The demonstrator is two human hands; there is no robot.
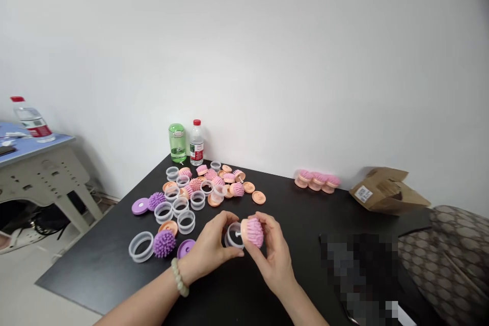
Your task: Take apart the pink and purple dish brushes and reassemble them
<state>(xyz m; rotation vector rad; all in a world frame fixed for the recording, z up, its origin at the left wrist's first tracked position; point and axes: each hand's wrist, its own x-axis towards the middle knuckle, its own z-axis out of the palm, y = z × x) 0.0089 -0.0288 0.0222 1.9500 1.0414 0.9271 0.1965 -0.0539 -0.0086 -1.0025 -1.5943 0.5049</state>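
My left hand (209, 245) is closed round a clear plastic ring (231, 237), its opening turned toward the right. In my right hand (273, 254) I grip a pink bristled brush head (255, 232) with a peach base. A short white stem juts from that base toward the ring; whether it touches the ring, I cannot tell. Left of my hands lie a purple bristled head (164, 243), a purple disc (185, 248) and a larger clear ring (141, 246). Behind them several clear rings, peach discs (259, 197) and pink bristled heads (237, 189) are scattered.
A green bottle (178, 143) and a red-capped water bottle (196, 143) stand at the black table's (114, 260) far corner. Three pink-topped pieces (317, 181) sit in a row near the wall. To the right are a brown paper bag (387, 191) and a patterned cloth item (446, 254).
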